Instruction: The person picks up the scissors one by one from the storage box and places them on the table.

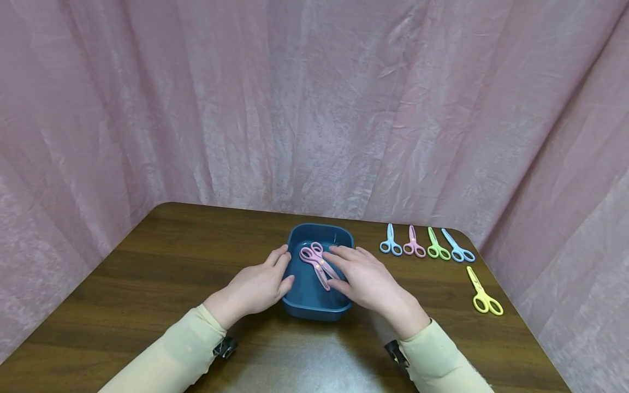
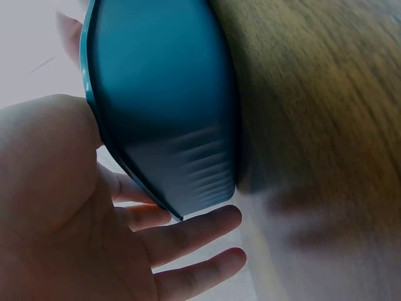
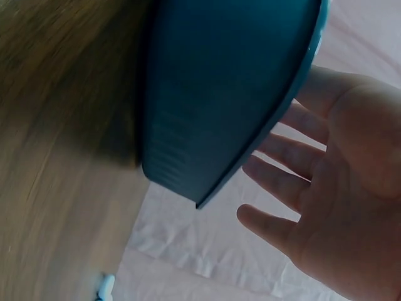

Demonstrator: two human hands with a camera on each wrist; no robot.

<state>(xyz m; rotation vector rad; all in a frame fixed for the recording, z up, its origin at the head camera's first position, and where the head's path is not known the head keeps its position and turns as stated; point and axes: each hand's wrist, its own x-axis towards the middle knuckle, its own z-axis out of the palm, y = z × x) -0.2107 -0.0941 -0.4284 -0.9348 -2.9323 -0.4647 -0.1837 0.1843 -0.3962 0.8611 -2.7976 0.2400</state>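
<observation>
A dark blue plastic bin (image 1: 314, 315) stands on the table between both hands. Pink scissors (image 1: 318, 264) lie inside it, handle loops at the far side and blades toward the near right; whether they are one pair or two overlapping, I cannot tell. My left hand (image 1: 256, 285) rests at the bin's left rim, thumb over the edge, and the lower fingers are outstretched outside the wall in the left wrist view. Over the right rim lies my right hand (image 1: 366, 279), fingers loosely extended, thumb and fingertips above the bin's inside. It partly covers the rim.
Along the table's back right lie blue scissors (image 1: 390, 246), pink scissors (image 1: 414, 248), green scissors (image 1: 437, 250) and more blue scissors (image 1: 461, 253). Yellow scissors (image 1: 484, 299) lie near the right edge. Pink curtains (image 1: 314, 109) hang behind the wooden table (image 1: 162, 273).
</observation>
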